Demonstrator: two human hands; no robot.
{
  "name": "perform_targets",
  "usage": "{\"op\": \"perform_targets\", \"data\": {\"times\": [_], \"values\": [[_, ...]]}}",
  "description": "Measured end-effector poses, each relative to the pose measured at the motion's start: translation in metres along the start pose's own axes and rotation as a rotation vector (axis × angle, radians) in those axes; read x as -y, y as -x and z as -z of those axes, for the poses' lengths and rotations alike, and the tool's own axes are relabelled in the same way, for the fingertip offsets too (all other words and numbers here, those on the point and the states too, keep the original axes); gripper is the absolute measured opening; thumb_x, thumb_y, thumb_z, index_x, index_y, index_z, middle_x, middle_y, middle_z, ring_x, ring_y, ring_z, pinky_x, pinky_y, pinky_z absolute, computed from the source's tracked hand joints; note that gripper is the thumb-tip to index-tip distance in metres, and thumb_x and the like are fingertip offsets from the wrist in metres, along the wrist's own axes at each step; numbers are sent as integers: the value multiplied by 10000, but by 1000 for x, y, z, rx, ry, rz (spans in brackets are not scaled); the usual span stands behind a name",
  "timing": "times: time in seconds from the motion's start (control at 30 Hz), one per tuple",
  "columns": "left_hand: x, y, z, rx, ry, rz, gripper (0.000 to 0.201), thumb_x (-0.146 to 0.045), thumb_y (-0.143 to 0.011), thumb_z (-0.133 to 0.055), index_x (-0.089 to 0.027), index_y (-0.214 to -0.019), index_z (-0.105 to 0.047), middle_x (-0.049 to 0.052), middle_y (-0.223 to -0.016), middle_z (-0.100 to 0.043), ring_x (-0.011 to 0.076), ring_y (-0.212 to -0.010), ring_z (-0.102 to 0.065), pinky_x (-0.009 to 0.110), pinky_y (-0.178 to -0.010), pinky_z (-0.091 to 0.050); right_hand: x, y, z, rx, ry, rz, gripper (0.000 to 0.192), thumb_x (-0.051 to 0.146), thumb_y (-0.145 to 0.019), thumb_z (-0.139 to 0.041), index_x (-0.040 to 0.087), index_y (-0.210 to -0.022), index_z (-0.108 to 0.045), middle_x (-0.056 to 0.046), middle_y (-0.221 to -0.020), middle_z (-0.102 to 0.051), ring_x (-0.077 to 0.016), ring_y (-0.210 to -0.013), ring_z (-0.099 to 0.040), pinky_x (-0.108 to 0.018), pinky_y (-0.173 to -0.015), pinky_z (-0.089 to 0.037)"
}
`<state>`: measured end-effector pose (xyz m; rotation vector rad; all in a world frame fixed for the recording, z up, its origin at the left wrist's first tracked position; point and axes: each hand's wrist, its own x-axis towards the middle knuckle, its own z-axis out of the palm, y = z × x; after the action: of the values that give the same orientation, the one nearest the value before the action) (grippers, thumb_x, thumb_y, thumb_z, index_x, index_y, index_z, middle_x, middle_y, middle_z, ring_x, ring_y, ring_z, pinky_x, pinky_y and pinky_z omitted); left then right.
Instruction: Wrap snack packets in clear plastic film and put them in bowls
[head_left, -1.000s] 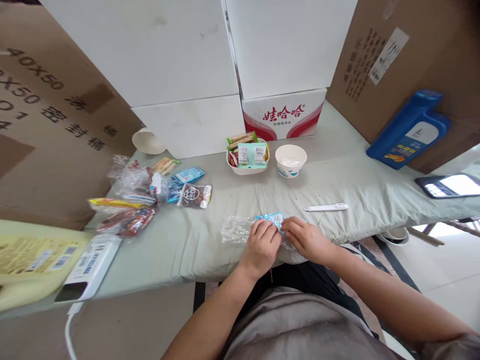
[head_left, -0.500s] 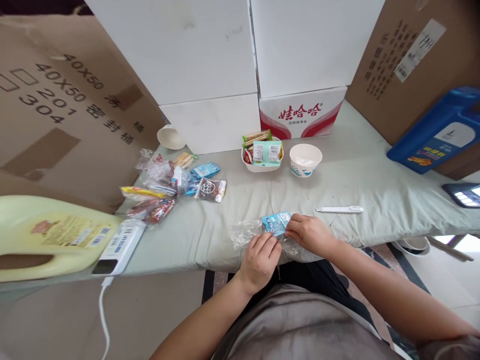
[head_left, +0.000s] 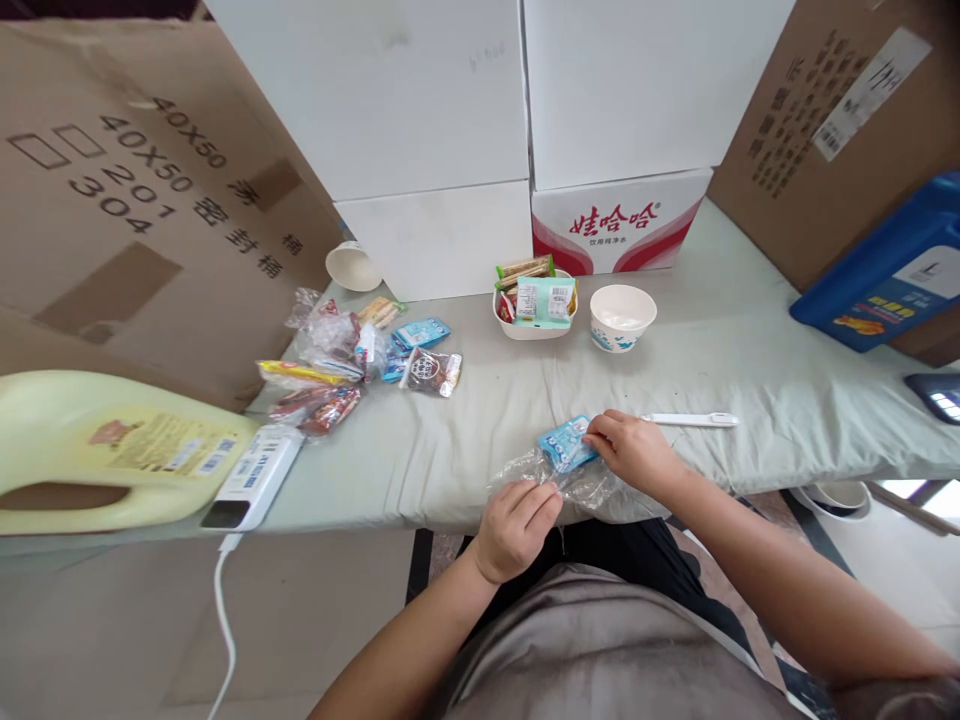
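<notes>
A small blue snack packet (head_left: 566, 443) lies at the near side of the table, on top of a crumpled clear plastic bag (head_left: 596, 486). My right hand (head_left: 637, 455) pinches the packet's right end between thumb and fingers. With curled fingers, my left hand (head_left: 517, 530) grips the near edge of the clear bag, just below and left of the packet. Just beyond my right hand lies a white utility knife (head_left: 694, 420), its left end close to my knuckles.
At the back stand an oval tub of snack packets (head_left: 536, 330) and a paper bowl (head_left: 622, 318). Wrapped snacks (head_left: 330, 345) are heaped on the left, near a yellow jug (head_left: 120, 450) and a white power strip (head_left: 259, 475). A blue bottle (head_left: 885, 270) stands right.
The blue packet has turned, its right end raised slightly by my right hand. My left hand has slid off the packet onto the bag's near edge. The view has shifted slightly.
</notes>
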<state>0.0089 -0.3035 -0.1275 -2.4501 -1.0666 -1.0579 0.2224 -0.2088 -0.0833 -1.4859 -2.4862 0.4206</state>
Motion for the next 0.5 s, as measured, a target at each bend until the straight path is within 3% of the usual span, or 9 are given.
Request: {"op": "perform_targets", "data": {"times": [0.13,0.23,0.3,0.4,0.5], "values": [[3,-3,2,-49,61,110,237,-19,-859,-489,-178,-1005,-587,77,-916,-673,169,-837,-641,288,-735,-534,-3,-8,5,-142,61,-5,196,264,-958,-477,180,-891,-641,-69,-865,-654,-197,-793,-585,-295,-691,-394],[5,-14,0,-7,140,395,165,-104,-902,-476,-190,-1014,-561,71,-916,-645,164,-818,-632,291,-728,-533,1,-11,9,-155,51,166,169,262,-933,-525,180,-845,-643,-76,-828,-651,-224,-843,-556,-330,-787,-410],[6,-26,-4,92,190,623,87,-204,-911,-525,-192,-987,-565,51,-877,-634,163,-751,-617,308,-702,-531,4,-11,9,-114,17,210,150,245,-927,-528,184,-852,-643,-70,-831,-650,-217,-843,-557,-325,-791,-412],[9,-40,-15,233,179,778,114,-292,-827,-670,-197,-853,-614,55,-889,-630,207,-819,-607,375,-761,-525,5,-9,3,-38,-52,126,142,211,-934,-488,190,-902,-625,-55,-870,-650,-186,-821,-585,-287,-727,-410],[13,-45,-23,218,160,772,65,-199,-795,-679,-198,-752,-631,71,-986,-629,248,-970,-583,433,-872,-491,-3,-7,-4,-35,-105,-29,146,215,-944,-448,194,-933,-592,-50,-905,-659,-173,-792,-604,-272,-691,-402]]}}
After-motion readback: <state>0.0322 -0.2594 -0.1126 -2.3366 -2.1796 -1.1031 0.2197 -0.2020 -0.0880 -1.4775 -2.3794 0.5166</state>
